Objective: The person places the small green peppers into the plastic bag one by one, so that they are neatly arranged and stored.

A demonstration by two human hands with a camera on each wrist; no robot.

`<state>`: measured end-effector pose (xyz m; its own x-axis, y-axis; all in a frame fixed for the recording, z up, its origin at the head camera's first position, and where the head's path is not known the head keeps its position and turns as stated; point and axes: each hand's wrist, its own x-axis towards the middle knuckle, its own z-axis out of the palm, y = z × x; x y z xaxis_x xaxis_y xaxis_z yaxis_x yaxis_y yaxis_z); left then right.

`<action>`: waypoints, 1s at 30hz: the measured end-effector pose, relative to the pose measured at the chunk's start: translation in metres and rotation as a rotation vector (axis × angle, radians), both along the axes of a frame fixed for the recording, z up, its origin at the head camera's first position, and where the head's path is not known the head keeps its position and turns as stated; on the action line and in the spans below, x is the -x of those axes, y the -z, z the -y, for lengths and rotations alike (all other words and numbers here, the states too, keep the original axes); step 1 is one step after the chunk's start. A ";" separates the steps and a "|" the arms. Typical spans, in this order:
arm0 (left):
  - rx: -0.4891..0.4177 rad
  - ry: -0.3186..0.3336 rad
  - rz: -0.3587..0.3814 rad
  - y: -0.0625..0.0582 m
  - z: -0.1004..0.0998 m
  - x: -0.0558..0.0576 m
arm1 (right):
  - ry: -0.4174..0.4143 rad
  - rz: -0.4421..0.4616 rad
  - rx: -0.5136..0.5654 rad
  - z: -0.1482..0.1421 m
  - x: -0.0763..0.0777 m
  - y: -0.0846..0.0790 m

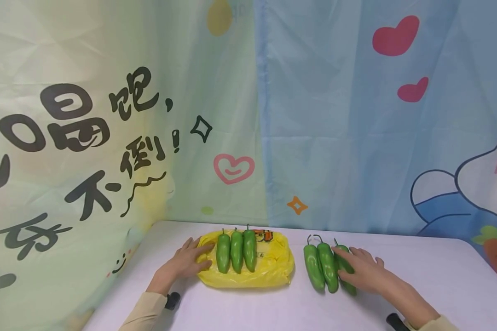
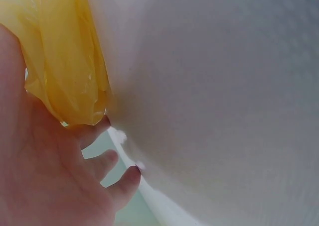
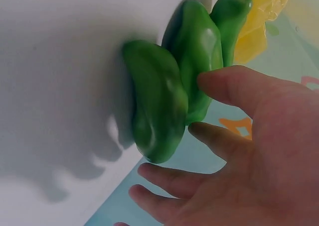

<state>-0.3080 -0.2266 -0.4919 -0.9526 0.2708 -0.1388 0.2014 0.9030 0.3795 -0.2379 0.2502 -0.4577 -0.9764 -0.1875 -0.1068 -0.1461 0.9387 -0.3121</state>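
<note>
Three green peppers (image 1: 236, 253) lie side by side on a yellow plastic bag (image 1: 273, 266), stems pointing away. My left hand (image 1: 185, 260) is at the bag's left edge with its fingers spread; in the left wrist view the yellow plastic (image 2: 70, 61) lies against the fingers. To the right of the bag, three more green peppers (image 1: 314, 269) lie close together on the table. My right hand (image 1: 366, 272) hovers over the rightmost pepper (image 1: 348, 286), fingers extended and partly covering it. In the right wrist view, thumb and fingers reach around the nearest pepper (image 3: 158, 104) without closing on it.
A white-covered table (image 1: 248, 312) carries everything. Behind it hangs a printed cloth backdrop (image 1: 314, 115) with hearts, and a cloth with black lettering (image 1: 78, 105) stands on the left. Dark wrist-camera pieces (image 1: 172, 301) sit at both wrists.
</note>
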 end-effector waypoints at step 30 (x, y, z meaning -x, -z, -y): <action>0.000 -0.008 0.006 0.001 0.000 0.002 | 0.033 -0.055 0.010 -0.001 0.002 0.020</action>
